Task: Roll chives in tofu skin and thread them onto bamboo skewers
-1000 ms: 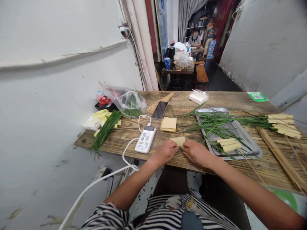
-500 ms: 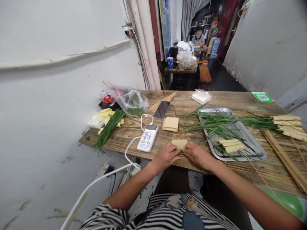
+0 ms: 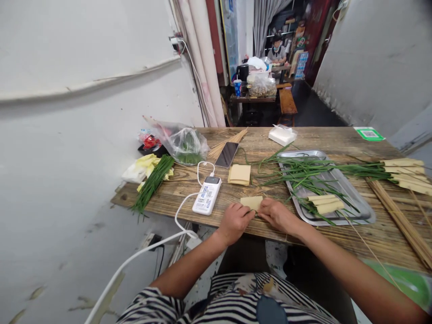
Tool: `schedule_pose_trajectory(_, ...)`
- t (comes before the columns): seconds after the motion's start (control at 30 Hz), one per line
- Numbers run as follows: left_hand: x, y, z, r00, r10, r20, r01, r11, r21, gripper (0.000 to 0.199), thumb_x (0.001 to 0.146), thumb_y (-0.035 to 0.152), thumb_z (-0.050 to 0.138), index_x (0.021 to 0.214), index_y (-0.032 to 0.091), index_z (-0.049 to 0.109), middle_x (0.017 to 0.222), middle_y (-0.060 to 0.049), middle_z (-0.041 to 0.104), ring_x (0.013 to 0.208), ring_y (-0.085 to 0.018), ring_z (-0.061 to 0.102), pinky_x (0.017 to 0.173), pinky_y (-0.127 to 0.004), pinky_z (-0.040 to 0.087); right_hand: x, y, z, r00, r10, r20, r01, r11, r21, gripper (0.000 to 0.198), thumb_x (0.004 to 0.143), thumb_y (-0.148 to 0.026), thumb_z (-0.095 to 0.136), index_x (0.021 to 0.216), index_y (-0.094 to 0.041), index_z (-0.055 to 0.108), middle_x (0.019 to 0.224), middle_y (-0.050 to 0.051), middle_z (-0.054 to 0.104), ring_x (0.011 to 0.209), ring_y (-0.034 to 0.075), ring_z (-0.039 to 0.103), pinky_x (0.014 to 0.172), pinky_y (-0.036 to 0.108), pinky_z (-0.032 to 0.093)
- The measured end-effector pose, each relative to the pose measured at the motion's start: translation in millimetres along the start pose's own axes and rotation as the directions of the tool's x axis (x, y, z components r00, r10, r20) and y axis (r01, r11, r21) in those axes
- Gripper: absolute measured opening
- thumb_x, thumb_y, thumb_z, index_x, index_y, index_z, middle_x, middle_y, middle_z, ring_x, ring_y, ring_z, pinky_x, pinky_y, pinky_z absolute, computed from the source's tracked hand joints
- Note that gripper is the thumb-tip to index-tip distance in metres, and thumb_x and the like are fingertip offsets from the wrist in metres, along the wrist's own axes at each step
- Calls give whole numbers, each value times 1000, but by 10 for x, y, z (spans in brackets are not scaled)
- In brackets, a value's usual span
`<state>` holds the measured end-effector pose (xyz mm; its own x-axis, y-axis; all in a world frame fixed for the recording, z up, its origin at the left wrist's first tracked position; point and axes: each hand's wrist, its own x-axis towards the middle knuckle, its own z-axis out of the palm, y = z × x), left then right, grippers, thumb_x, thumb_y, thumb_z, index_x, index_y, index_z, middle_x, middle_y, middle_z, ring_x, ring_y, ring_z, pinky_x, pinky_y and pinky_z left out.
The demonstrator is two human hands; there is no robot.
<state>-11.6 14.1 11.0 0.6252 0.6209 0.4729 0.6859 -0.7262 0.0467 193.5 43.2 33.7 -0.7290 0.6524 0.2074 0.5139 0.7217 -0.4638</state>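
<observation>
Tofu-skin sheet (image 3: pixel 251 202), pale and flat at its far side, lies near the front edge of the wooden table (image 3: pixel 320 139), between the two hands. The left hand (image 3: pixel 235 219) has its fingers curled and pinches the sheet's near edge, while the right hand (image 3: pixel 275 215) grips the same edge from the other side, fingertips bunched close to the left's; a bit of green shows between them. Just beyond sits a stack of square tofu skins (image 3: pixel 239 174), with a smartphone (image 3: pixel 227 155) behind it and a white power bank (image 3: pixel 207 195), cable plugged in, to its left. On the right, a metal tray (image 3: pixel 359 202) bears loose chives (image 3: pixel 303 167) and a few tofu-skin rolls (image 3: pixel 327 205) with greens poking from their ends. More skewered rolls (image 3: pixel 403 170) lie past the tray's right side, next to a bundle of bamboo skewers (image 3: pixel 398 220). A bunch of chives (image 3: pixel 153 184) rests at the table's left end, near a clear plastic bag (image 3: pixel 187 146) with greens inside.
</observation>
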Motion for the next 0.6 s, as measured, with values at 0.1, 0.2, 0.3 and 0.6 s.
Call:
schedule_pose_trajectory(0.1, 71, 24, -28, 996, -88, 7, 88, 988, -125, 25, 95, 26, 44, 91, 20, 68, 88, -6, 67, 77, -16, 51, 70, -31, 38, -14, 8, -6, 999, 20, -24, -19, 999, 50, 40, 95, -30, 42, 68, -15, 66, 71, 6, 58, 70, 16, 49, 67, 27, 37)
schedule_pose_trajectory(0.2, 135, -21, -43, 992, -120, 47, 129, 945, -301, 26, 93, 26, 48, 84, 20, 71, 85, -5, 69, 78, -16, 53, 73, -31, 41, -17, 8, -21, 997, 69, -38, -64, 991, 115, 37, 94, -32, 45, 72, -15, 69, 69, 5, 58, 70, 15, 51, 66, 27, 37)
schedule_pose_trajectory(0.3, 180, -96, -32, 987, -115, 108, 150, 898, -415, 24, 91, 25, 53, 78, 19, 72, 82, -4, 70, 76, -15, 56, 74, -30, 43, -6, 20, -40, 990, 139, -24, -132, 973, 189, 32, 92, -32, 49, 75, -17, 72, 68, 4, 58, 69, 15, 52, 66, 26, 38)
schedule_pose_trajectory(0.6, 240, -137, -58, 972, -141, 190, 210, 884, -417, 19, 87, 24, 59, 76, 21, 74, 80, -3, 70, 80, -16, 57, 76, -31, 42, -37, -143, -3, 995, 100, -14, -101, 981, -165, 21, 91, -27, 51, 94, -17, 69, 85, 8, 61, 84, 20, 51, 76, 32, 39)
